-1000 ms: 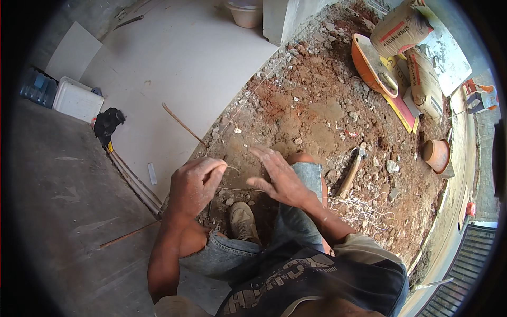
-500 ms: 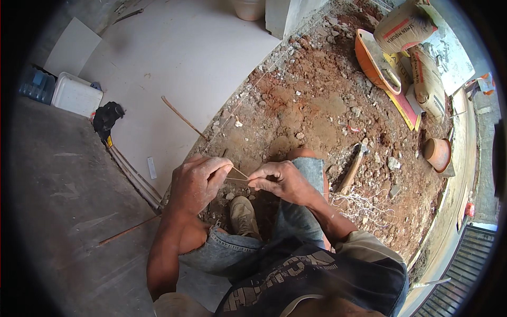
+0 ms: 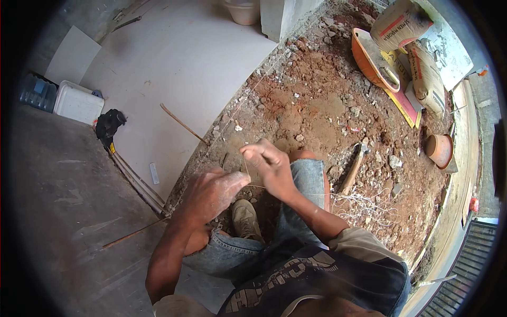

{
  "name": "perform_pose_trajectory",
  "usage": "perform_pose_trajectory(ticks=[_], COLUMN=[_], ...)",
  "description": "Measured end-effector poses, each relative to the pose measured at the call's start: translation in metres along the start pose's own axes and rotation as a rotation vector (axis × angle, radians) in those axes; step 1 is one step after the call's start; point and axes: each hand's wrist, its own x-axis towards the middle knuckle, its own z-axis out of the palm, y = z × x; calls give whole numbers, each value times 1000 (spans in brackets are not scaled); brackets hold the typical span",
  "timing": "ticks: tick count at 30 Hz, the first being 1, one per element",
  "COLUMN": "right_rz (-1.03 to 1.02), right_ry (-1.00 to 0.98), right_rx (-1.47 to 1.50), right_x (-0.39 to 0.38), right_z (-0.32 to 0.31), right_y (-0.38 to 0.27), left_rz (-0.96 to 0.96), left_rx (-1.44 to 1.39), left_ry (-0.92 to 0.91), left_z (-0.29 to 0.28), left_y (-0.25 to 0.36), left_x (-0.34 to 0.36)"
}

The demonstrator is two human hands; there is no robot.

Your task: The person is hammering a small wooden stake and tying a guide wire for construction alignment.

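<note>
A thin pale string (image 3: pixel 246 166) runs between my two hands above the dug soil. My left hand (image 3: pixel 214 193) pinches it between thumb and forefinger, and a loose stretch sticks out to the right of those fingertips. Farther up and to the right, my right hand (image 3: pixel 268 168) has its thumb and forefinger closed on the string's upper part. A tangle of white string (image 3: pixel 367 205) lies on the ground to the right of my knee. Just beyond the tangle rests a hammer (image 3: pixel 354 169) with a wooden handle.
An orange basin (image 3: pixel 367 61) with a trowel and cement sacks (image 3: pixel 426 79) stand at far right. A terracotta pot (image 3: pixel 439 150) lies tipped nearer. A stick (image 3: pixel 184 123) crosses the pale floor's edge. A taut line (image 3: pixel 240 108) follows the soil. At left sits a white container (image 3: pixel 78 102).
My right hand has lifted away and turned upward, drawing the string up from my left hand. The left hand has shifted slightly right and nearer.
</note>
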Motion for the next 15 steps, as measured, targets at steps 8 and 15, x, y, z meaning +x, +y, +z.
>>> perform_pose_trajectory(ticks=[8,15], right_rz=[-663,-466], right_ry=[-194,-225], right_rx=[-718,-410], right_x=[-8,-7], right_z=[-29,-15], right_y=[27,36], left_rz=[-7,96], left_rx=[-139,-129], left_ry=[6,62], left_z=[-11,-7], left_y=[-8,-8], left_x=[-8,0])
